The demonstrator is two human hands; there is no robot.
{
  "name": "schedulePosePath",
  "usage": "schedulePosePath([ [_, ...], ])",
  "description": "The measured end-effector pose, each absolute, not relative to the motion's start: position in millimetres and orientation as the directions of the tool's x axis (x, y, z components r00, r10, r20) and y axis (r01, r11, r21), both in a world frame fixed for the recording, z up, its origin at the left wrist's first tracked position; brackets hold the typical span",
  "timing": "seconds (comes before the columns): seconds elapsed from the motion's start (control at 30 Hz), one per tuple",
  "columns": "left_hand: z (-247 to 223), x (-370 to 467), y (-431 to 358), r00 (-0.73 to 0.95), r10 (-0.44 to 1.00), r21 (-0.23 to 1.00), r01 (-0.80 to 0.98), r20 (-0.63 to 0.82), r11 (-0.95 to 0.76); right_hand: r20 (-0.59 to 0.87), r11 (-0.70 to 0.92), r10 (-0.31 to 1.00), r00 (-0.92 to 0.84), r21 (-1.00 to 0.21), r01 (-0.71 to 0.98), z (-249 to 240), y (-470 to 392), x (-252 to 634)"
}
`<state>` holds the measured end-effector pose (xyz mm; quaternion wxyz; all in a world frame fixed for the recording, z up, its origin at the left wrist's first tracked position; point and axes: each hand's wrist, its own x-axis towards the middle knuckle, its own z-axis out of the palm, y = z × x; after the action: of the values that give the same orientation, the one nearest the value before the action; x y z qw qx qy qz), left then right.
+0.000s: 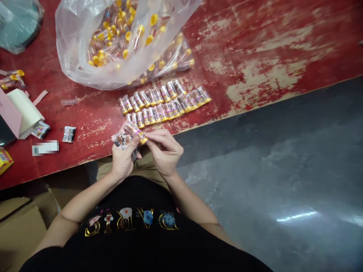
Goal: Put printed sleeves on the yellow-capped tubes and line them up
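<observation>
My left hand (pixel 121 160) is closed around a small bundle of printed labels (pixel 120 139), dark and pale with pictures on them. Across those labels lies a small clear tube with a yellow cap (pixel 135 131), a printed band around it and my left thumb beside it. The fingertips of my right hand (pixel 167 151) pinch the tube near its yellow-capped end. Just beyond my hands, two rows of similar labelled tubes (pixel 161 112) lie side by side on the red table (pixel 93 147), their yellow ends toward me. My fingers hide part of the labels.
A large clear plastic bag (pixel 76 71) full of yellow-capped tubes stands at the back. To the left are a pink and white box (pixel 25 113), small label stacks (pixel 69 134), a loose clear tube (pixel 69 102) and a yellow box (pixel 5 160). Cardboard (pixel 22 230) lies below the table edge.
</observation>
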<state>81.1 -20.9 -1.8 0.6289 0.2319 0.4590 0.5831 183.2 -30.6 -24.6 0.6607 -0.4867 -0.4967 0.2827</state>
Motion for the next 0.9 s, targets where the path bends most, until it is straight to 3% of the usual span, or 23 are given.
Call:
schedulePosePath([
  [0.1, 0.0, 79.3, -13.8, 0.004, 0.936, 0.783, -0.546, -0.353, 0.298, 0.335, 0.34, 0.839, 0.429, -0.938, 0.067, -39.5, -16.5, 204.1],
  [0.17, 0.6, 75.2, -7.6, 0.078, 0.902, 0.73, -0.56, -0.424, 0.391, 0.341, 0.348, 0.759, 0.554, -0.932, 0.097, -54.1, 5.5, 242.4],
  [0.27, -1.6, 67.5, 0.5, 0.101, 0.864, 0.701, -0.542, -0.493, 0.463, 0.46, 0.356, 0.529, 0.713, -0.883, 0.306, -71.8, 53.3, 326.7],
  [0.33, -4.0, 64.2, 4.0, 0.076, 0.863, 0.718, -0.521, -0.499, 0.461, 0.563, 0.347, 0.471, 0.679, -0.826, 0.444, -78.3, 89.4, 378.0],
  [0.5, -4.0, 67.6, 9.2, -0.007, 0.861, 0.754, -0.486, -0.509, 0.442, 0.69, 0.355, 0.666, 0.282, -0.627, 0.693, -87.9, 157.2, 420.2],
  [0.7, 0.1, 73.9, 19.8, -0.041, 0.885, 0.807, -0.432, -0.463, 0.402, 0.501, 0.398, 0.857, -0.123, -0.493, 0.774, -77.8, 158.3, 414.9],
  [0.8, -1.7, 82.0, 25.6, -0.056, 0.912, 0.828, -0.444, -0.406, 0.341, 0.521, 0.397, 0.851, -0.064, -0.559, 0.728, -46.6, 126.3, 392.0],
  [0.9, -3.3, 96.8, 27.3, -0.092, 0.927, 0.817, -0.509, -0.364, 0.271, 0.442, 0.396, 0.897, -0.011, -0.79, 0.468, -15.5, 78.5, 331.4],
])
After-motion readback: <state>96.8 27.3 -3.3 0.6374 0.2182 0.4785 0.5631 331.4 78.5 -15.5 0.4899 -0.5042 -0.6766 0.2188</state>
